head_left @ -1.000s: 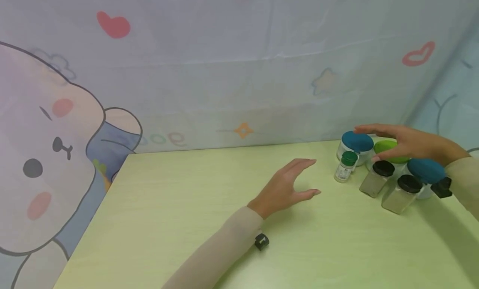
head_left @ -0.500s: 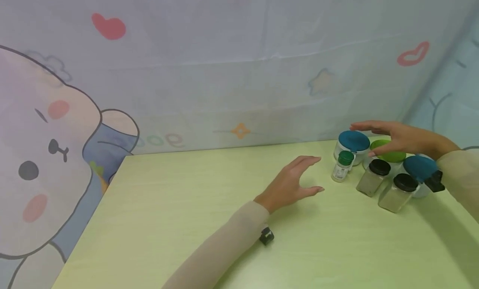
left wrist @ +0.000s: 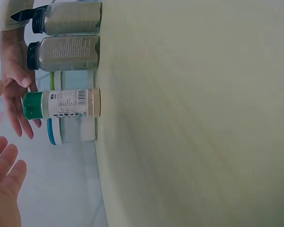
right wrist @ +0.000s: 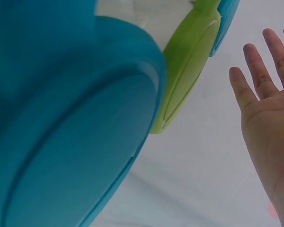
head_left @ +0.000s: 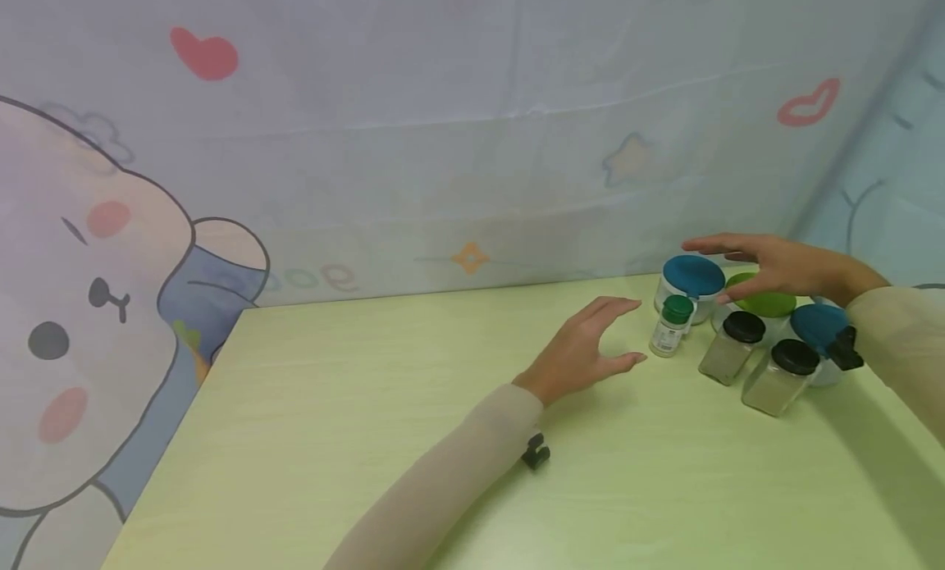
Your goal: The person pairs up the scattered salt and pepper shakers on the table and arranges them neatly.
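Observation:
My left hand (head_left: 572, 353) hovers over the table just left of a small shaker bottle with a green cap (head_left: 668, 328), thumb and fingers apart and holding nothing. In the left wrist view the shaker (left wrist: 66, 104) stands upright with its printed label showing. Above the jars, my right hand (head_left: 786, 266) has its fingers stretched out and holds nothing. Below it are a blue-lidded jar (head_left: 692, 276), a green-lidded jar (head_left: 771, 299) and another blue-lidded jar (head_left: 819, 328). Two square, black-capped spice jars (head_left: 731, 350) (head_left: 782, 377) stand in front of these.
A pale yellow-green table (head_left: 369, 406) carries everything. Behind it hangs a printed cloth (head_left: 443, 143) with hearts, a star and a large cartoon animal (head_left: 89, 307). The jars stand close together at the table's back right.
My left hand has moved right and slightly up, nearer the green-capped shaker. The view has shifted a little, so the jars appear farther left. My right hand stays above the jars.

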`<state>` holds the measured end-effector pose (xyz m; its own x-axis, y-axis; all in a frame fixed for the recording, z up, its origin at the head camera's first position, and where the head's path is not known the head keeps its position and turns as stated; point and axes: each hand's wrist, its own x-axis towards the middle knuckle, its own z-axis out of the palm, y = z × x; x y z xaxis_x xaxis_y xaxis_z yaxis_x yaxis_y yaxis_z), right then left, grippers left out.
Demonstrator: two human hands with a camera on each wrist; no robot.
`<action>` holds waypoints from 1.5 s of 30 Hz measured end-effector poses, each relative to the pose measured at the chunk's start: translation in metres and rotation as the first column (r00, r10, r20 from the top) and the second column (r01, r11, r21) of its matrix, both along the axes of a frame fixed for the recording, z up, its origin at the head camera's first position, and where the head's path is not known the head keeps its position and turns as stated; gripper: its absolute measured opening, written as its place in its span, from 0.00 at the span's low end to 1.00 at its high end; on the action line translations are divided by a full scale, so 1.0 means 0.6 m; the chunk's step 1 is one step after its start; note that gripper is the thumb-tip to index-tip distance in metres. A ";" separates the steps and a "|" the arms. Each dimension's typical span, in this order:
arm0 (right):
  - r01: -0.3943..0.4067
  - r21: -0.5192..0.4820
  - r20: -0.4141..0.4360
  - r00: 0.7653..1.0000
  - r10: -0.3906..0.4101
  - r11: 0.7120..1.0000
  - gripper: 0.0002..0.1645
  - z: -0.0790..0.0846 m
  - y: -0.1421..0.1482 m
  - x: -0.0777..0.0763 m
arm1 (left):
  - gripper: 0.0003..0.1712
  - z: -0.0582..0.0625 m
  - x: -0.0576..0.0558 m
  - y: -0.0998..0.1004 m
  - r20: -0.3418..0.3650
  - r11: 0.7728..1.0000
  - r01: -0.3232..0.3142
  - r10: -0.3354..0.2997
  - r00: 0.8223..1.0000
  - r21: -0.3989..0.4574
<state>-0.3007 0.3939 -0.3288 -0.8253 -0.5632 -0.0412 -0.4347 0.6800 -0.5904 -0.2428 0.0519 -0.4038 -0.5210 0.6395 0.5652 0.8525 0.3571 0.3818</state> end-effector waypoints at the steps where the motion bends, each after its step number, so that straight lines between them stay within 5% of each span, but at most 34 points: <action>1: 0.003 0.004 -0.001 1.000 -0.003 1.000 0.49 -0.001 0.000 -0.001 | 0.40 0.000 -0.001 0.001 0.002 1.000 -0.001 0.001 1.000 -0.002; 12: -0.007 -0.002 0.019 1.000 0.007 1.000 0.50 -0.009 0.000 -0.014 | 0.39 -0.007 -0.008 0.018 0.086 0.998 -0.044 0.049 0.995 -0.053; 45: -0.084 0.028 0.100 0.992 0.081 0.996 0.51 -0.001 -0.009 -0.052 | 0.35 -0.016 -0.034 0.091 0.280 0.998 -0.041 0.027 0.960 0.046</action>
